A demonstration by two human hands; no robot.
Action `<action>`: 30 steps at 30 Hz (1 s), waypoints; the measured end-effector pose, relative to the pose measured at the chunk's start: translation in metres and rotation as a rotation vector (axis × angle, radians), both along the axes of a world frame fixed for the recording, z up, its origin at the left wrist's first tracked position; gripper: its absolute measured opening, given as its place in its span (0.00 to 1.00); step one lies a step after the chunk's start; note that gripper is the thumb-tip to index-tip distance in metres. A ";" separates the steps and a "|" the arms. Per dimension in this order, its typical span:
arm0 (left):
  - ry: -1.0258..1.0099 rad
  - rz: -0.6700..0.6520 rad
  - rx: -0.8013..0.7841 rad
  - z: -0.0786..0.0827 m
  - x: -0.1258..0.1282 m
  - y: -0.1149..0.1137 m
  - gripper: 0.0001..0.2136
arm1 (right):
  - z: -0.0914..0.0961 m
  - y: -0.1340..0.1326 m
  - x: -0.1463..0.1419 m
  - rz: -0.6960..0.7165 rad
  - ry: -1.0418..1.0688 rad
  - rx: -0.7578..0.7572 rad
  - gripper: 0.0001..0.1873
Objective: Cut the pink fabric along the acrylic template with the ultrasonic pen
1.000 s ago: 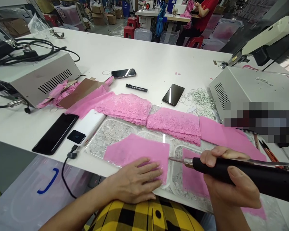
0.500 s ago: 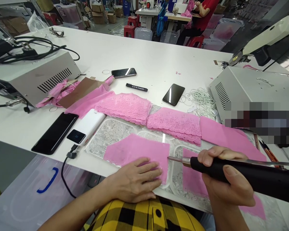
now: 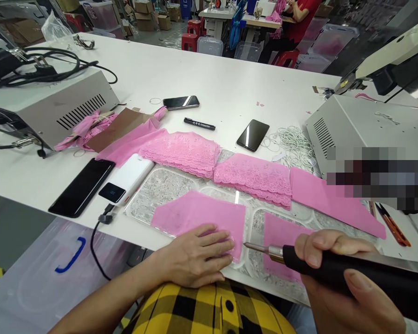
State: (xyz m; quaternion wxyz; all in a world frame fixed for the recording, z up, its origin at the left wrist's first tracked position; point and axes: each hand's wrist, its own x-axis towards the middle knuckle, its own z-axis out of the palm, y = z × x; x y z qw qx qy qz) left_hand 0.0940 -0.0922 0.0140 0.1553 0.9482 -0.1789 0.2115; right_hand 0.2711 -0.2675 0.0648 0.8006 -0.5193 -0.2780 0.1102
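My left hand (image 3: 195,255) lies flat, fingers together, on a pink fabric piece (image 3: 195,211) near the table's front edge, pressing it onto a clear plastic template (image 3: 160,185). My right hand (image 3: 344,283) is closed round the black handle of a hot cutting tool (image 3: 334,266). Its metal tip (image 3: 252,247) points left and sits at the right edge of that fabric piece. A second pink piece (image 3: 282,232) lies partly under the tool.
Two pink lace stacks (image 3: 184,150) (image 3: 254,176) and plain pink fabric (image 3: 330,199) lie behind. Phones (image 3: 81,185) (image 3: 252,134) (image 3: 180,102), a white power bank (image 3: 125,178), a marker (image 3: 199,124), rubber bands (image 3: 292,141), two grey machine boxes (image 3: 52,109) (image 3: 365,130). A person in red sits far back.
The tool's tip has slid down along the fabric's right edge toward the table's front. My left hand has stayed pressed on the fabric.
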 end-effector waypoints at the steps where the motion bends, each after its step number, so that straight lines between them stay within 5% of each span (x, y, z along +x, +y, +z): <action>1: 0.002 0.001 0.003 0.000 0.000 0.000 0.14 | 0.000 -0.002 -0.002 0.012 0.003 -0.003 0.10; 30: -0.021 0.010 0.015 -0.001 0.000 -0.001 0.14 | -0.003 -0.005 -0.010 0.014 0.036 -0.038 0.07</action>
